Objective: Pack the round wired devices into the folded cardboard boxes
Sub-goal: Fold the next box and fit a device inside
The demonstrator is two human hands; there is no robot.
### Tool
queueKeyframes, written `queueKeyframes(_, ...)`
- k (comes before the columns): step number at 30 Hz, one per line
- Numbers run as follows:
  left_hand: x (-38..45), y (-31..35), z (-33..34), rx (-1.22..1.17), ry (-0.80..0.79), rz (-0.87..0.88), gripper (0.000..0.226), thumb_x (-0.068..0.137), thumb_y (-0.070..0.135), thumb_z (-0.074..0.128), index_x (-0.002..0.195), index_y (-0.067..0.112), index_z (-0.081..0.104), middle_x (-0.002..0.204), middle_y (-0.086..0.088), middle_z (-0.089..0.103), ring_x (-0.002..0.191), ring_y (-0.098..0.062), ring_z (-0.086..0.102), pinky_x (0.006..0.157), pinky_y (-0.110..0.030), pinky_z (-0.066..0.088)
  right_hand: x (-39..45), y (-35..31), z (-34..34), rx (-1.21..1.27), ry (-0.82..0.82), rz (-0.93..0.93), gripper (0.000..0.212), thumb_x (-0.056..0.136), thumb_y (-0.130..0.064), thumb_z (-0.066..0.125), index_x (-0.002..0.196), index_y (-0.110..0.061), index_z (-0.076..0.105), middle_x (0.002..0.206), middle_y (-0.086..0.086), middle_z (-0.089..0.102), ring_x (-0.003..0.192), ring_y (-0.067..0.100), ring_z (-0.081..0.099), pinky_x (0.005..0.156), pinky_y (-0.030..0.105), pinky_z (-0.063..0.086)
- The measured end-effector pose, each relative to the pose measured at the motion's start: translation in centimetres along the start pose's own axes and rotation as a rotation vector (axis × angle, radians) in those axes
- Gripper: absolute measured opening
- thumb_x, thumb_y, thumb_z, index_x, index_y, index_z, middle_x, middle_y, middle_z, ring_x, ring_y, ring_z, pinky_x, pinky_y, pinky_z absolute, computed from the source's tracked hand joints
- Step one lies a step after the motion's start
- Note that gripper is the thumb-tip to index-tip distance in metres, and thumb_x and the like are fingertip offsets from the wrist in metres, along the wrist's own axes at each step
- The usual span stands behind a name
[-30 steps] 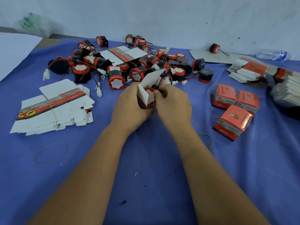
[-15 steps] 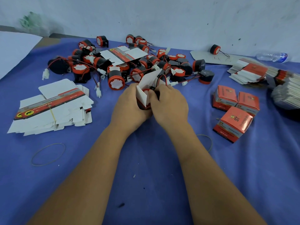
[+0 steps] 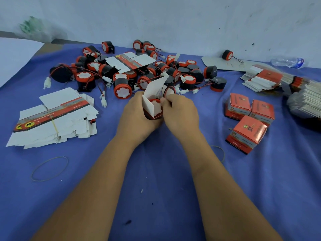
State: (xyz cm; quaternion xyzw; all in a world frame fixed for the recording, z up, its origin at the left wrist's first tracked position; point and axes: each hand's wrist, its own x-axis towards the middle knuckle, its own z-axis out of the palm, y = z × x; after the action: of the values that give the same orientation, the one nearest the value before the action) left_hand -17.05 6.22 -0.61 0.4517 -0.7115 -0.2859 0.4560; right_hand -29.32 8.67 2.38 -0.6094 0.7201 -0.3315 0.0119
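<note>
Device going into open box, flaps not yet closed.
Left hand (image 3: 137,117) grip wraps the box (image 3: 152,108) held over the desk (image 3: 156,180); right hand (image 3: 180,113) grip pinches at the device (image 3: 156,104) seated in the box, wire (image 3: 167,89) looping out. Next, likely: tuck wire, fold flaps. Three packed boxes (image 3: 248,117) right; flat blanks (image 3: 52,119) left; loose devices (image 3: 139,70) piled beyond.

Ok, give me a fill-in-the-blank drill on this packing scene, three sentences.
1. The left hand grips an open ____ with a device inside.
2. ____ closed boxes sit to the right of the right hand.
3. The cloth is ____ in colour.

Missing words: box; three; blue
</note>
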Motion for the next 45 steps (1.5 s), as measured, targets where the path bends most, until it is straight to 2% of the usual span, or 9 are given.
queueKeyframes(8,0.1,0.3,-0.3,-0.144,-0.086,-0.043,0.048,0.088,0.015,0.069,0.127,0.024,0.043,0.115,0.003,0.062,0.101,-0.014,0.061,0.078,-0.021,0.052,-0.2,-0.2,-0.5,-0.242,-0.137,-0.15,0.037,0.103,-0.034,0.03,0.084,-0.015,0.056,0.088,-0.002,0.051,0.092,0.023,0.043,0.076,0.034,0.029)
queueKeyframes(11,0.2,0.2,-0.5,-0.218,-0.083,-0.118,0.034,0.091,0.016,0.059,0.119,0.032,0.048,0.105,0.01,0.064,0.095,-0.012,0.062,0.075,-0.018,0.053,-1.0,-0.4,-1.0,-0.051,-0.04,-0.136,0.03,0.102,-0.035,0.035,0.091,-0.016,0.056,0.077,-0.003,0.053,0.082,0.022,0.043,0.072,0.038,0.035)
queueKeyframes(14,0.4,0.1,-0.9,-0.277,-0.077,-0.181,0.036,0.089,0.015,0.057,0.118,0.036,0.053,0.11,0.005,0.066,0.103,-0.017,0.062,0.089,-0.038,0.055,-1.1,-0.7,-2.1,0.28,-0.035,0.035,0.03,0.098,-0.024,0.04,0.123,-0.022,0.057,0.087,0.0,0.066,0.083,0.022,0.056,0.071,0.04,0.047)
queueKeyframes(19,0.4,0.1,-0.6,-0.299,-0.073,-0.192,0.031,0.09,0.026,0.054,0.119,0.037,0.052,0.108,0.014,0.065,0.102,-0.01,0.061,0.08,-0.032,0.051,-0.4,-0.5,-4.6,0.642,-0.206,0.307,0.033,0.088,-0.007,0.049,0.113,-0.015,0.069,0.07,-0.017,0.071,0.058,-0.005,0.053,0.06,0.016,0.044)
queueKeyframes(22,0.5,-0.1,-0.1,-0.217,-0.052,-0.159,0.028,0.096,0.029,0.057,0.122,0.036,0.047,0.109,0.019,0.062,0.105,-0.007,0.059,0.084,-0.031,0.05,0.6,-0.5,-6.0,0.695,-0.363,0.485,0.022,0.09,-0.012,0.055,0.104,-0.008,0.071,0.089,0.007,0.076,0.058,0.013,0.051,0.054,0.022,0.038)
queueKeyframes(29,0.6,-0.2,-0.2,-0.207,-0.076,-0.158,0.036,0.096,0.02,0.056,0.124,0.039,0.046,0.112,0.017,0.063,0.108,-0.01,0.06,0.089,-0.032,0.05,-0.5,1.1,-5.5,1.051,-0.397,0.22,0.027,0.098,-0.017,0.047,0.106,-0.009,0.071,0.098,0.007,0.076,0.046,0.016,0.045,0.055,0.024,0.041)
queueKeyframes(32,0.6,-0.1,-0.2,-0.232,-0.095,-0.161,0.036,0.096,0.017,0.057,0.124,0.039,0.047,0.115,0.011,0.064,0.108,-0.011,0.062,0.092,-0.034,0.053,-0.5,0.5,-4.6,0.973,-0.25,0.151,0.021,0.097,-0.013,0.054,0.095,-0.019,0.074,0.089,-0.001,0.077,0.047,0.007,0.049,0.055,0.018,0.042)
queueKeyframes(35,0.7,-0.1,-0.2,-0.218,-0.097,-0.161,0.036,0.097,0.019,0.057,0.123,0.04,0.046,0.117,0.01,0.064,0.108,-0.012,0.062,0.094,-0.038,0.053,-0.5,0.2,-3.7,0.824,-0.092,0.123,0.023,0.095,-0.018,0.057,0.083,-0.026,0.075,0.086,-0.008,0.076,0.078,-0.005,0.063,0.069,0.009,0.044)
queueKeyframes(45,0.8,-0.6,0.0,-0.256,-0.102,-0.149,0.04,0.095,0.019,0.059,0.126,0.041,0.046,0.114,0.017,0.064,0.107,-0.007,0.062,0.094,-0.036,0.053,-0.5,1.3,-1.5,-0.041,0.163,-0.248,0.033,0.089,-0.017,0.06,0.121,-0.023,0.06,0.085,-0.002,0.061,0.096,0.019,0.045,0.084,0.021,0.021)
